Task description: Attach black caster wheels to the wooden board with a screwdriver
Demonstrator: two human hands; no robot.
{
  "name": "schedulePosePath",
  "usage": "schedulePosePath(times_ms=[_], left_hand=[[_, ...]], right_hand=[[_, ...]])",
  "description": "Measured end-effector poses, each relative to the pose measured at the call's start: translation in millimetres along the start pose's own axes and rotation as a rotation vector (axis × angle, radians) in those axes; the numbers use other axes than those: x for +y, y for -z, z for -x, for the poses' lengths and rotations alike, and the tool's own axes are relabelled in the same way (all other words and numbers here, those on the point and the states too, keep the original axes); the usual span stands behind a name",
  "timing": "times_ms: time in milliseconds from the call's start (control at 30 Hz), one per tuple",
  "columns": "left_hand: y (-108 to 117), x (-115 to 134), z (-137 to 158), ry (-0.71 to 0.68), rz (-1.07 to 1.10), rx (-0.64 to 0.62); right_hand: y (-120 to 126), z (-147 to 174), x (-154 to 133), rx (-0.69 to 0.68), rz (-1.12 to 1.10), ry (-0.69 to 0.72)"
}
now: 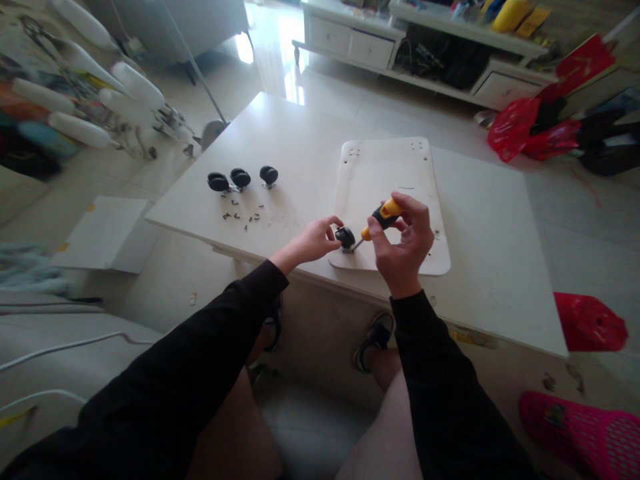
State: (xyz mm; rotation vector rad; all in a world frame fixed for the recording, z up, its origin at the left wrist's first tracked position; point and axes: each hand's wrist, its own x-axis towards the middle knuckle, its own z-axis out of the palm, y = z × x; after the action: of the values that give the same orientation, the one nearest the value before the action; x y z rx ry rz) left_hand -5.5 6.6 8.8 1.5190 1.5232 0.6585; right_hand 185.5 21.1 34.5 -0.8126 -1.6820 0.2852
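Observation:
A white board [385, 173] with rounded corners and small holes near its corners lies flat on the white table. At its near left corner stands a black caster wheel [345, 237] on a metal plate. My left hand [320, 239] grips this caster from the left, thumb and fingers around the wheel. My right hand [407, 240] is closed on a yellow and black screwdriver [384, 217], held tilted. The screwdriver's tip reaches down to the caster's plate; the screw head under it is too small to make out.
Left on the table [300, 140] stand three more black casters [240, 178], with several loose screws [237, 217] in front of them. A white box [103, 233] is on the floor at left. Red bags [517, 130] lie at right, and a pink basket [580, 427] sits lower right.

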Motion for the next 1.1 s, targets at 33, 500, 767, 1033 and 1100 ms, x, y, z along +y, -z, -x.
schedulePosePath(times_ms=[33,500,767,1033,1100], left_hand=[[0,-1,-1,-0.005,0.002,0.004],[-8,12,0,-0.246,0.036,0.049],[-26,11,-9,-0.334,0.133,-0.040],[-33,13,-13,-0.275,0.043,0.171],[-33,13,-14,-0.271,0.053,0.169]], right_hand=[[0,0,-1,-0.003,0.007,0.004],[6,-3,-5,-0.204,-0.074,0.020],[10,-8,-3,-0.306,-0.201,-0.031],[-1,-4,6,-0.176,-0.224,-0.156],[-1,-4,6,-0.161,-0.232,-0.166]])
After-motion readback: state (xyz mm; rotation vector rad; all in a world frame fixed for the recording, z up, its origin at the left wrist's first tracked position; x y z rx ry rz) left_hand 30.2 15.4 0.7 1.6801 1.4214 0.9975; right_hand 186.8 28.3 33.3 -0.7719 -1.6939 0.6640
